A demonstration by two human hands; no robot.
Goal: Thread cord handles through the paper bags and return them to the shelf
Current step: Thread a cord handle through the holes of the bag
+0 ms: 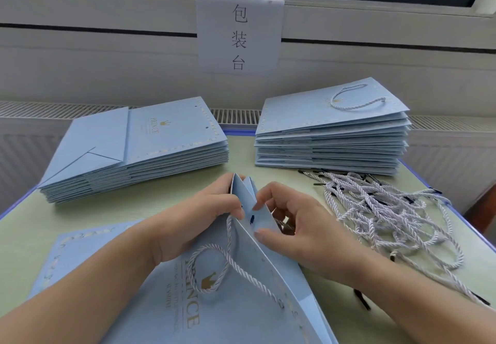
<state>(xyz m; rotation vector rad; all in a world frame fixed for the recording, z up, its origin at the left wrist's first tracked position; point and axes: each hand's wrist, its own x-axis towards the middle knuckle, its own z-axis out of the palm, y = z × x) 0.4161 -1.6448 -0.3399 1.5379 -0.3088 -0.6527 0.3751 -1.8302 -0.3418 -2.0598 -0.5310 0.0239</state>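
Both hands, left hand [204,209] and right hand [298,225], pinch the paper bag [241,303] mouth between them.

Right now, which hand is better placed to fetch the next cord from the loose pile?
The right hand. The cord pile lies on its side of the table, just past its fingers. The left hand pinches the bag at its top edge, farther from the pile.

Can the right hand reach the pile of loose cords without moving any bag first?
Probably yes. The loose cords lie bare on the table beside the right hand, nothing between, though it now grips the bag.
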